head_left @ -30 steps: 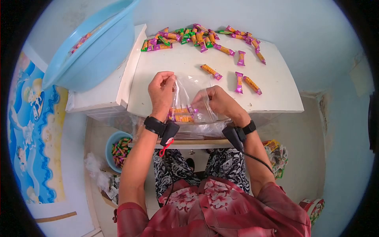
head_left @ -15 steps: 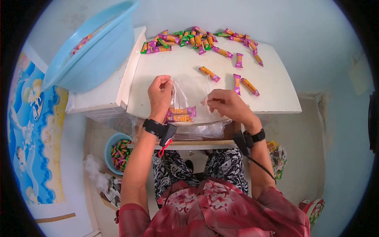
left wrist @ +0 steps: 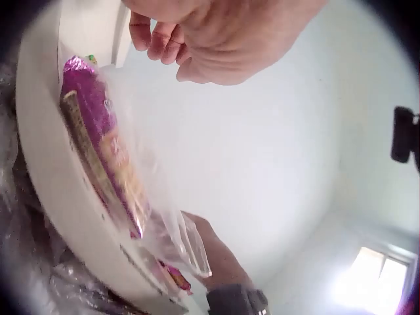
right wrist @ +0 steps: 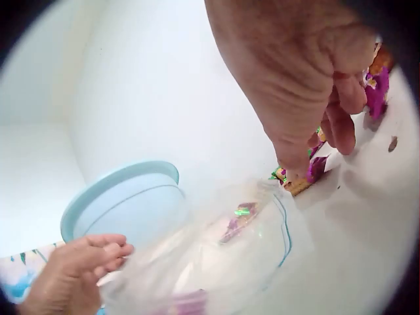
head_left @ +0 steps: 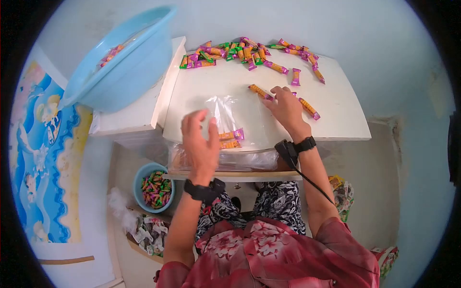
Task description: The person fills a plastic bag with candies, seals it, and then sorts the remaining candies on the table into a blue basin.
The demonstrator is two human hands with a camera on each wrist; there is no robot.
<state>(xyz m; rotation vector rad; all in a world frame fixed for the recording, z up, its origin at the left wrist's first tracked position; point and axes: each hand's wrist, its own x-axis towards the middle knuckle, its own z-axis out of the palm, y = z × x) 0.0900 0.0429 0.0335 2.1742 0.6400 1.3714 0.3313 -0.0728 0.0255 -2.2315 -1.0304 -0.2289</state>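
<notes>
A clear zip bag (head_left: 252,117) lies on the white tabletop, with a couple of purple-and-orange wrapped snack bars (head_left: 231,135) in its lower left part. My left hand (head_left: 199,144), blurred, is off the bag at its left side, thumb and fingers apart with nothing between them. Beyond the bag's right side, my right hand (head_left: 287,111) reaches down over the loose bars. Its thumb is right at the end of one wrapped bar (head_left: 258,90), and the fingers are spread from the thumb. Another bar (head_left: 309,109) lies just right of this hand, partly covering a third.
More purple and green wrapped bars (head_left: 245,52) are heaped along the table's back edge. A large blue basin (head_left: 129,62) stands at the left. Below are a drawer of plastic bags (head_left: 240,161), a small tub of wrapped snacks (head_left: 139,187) and floor clutter (head_left: 151,235).
My left hand has let go of the bag's edge and moved down toward me. My right hand has left the bag and moved up and right to the loose bars. The bag now lies flatter.
</notes>
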